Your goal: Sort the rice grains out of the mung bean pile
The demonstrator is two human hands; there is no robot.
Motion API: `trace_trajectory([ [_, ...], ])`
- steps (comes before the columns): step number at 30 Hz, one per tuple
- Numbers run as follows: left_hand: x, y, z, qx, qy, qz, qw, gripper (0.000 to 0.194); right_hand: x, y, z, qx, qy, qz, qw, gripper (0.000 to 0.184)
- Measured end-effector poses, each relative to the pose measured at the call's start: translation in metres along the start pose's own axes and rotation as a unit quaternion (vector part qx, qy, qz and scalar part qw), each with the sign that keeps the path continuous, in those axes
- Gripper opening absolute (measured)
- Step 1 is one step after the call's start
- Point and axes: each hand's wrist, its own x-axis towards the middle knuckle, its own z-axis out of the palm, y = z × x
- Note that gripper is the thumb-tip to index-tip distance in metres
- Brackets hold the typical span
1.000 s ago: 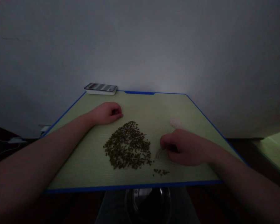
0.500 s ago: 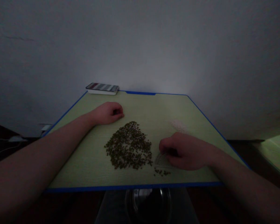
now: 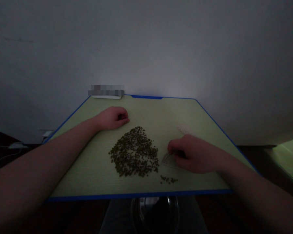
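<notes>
My right hand [image 3: 194, 153] pinches a clear, curved protractor [image 3: 166, 160] over the right side of the table; the fingers hide part of it. To its left lies a broad heap of small greenish-brown beans [image 3: 134, 154]. A short row of loose beans [image 3: 169, 179] sits just in front of the protractor, apart from the heap. Beyond my right hand is a small patch of pale grains [image 3: 185, 128], partly covered by the hand. My left hand [image 3: 113, 118] rests on the table behind the heap, fingers curled in a loose fist, with nothing seen in it.
The pale table [image 3: 88, 182] has a blue edge and stands against a grey wall [image 3: 146, 48]. A white box [image 3: 106, 97] lies at the far left corner, its top blurred out. Below the near edge is a shiny metal pot [image 3: 135, 214]. Cables [image 3: 17, 146] show at left.
My right hand has shifted slightly away from me with the protractor, leaving a wider gap to the short row of beans. My left hand stays still.
</notes>
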Motion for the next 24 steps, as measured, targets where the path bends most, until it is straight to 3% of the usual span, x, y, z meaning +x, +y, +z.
trace_trajectory([
  [12,0.0,0.002,0.0,-0.003,0.001,-0.005,1.0,0.028,0.0,-0.003,0.005,0.011,0.004,0.0,1.0,0.015],
  [24,0.0,0.001,-0.001,0.002,0.0,-0.001,1.0,0.029,0.01,0.022,-0.004,-0.049,0.108,0.134,0.984,0.015],
])
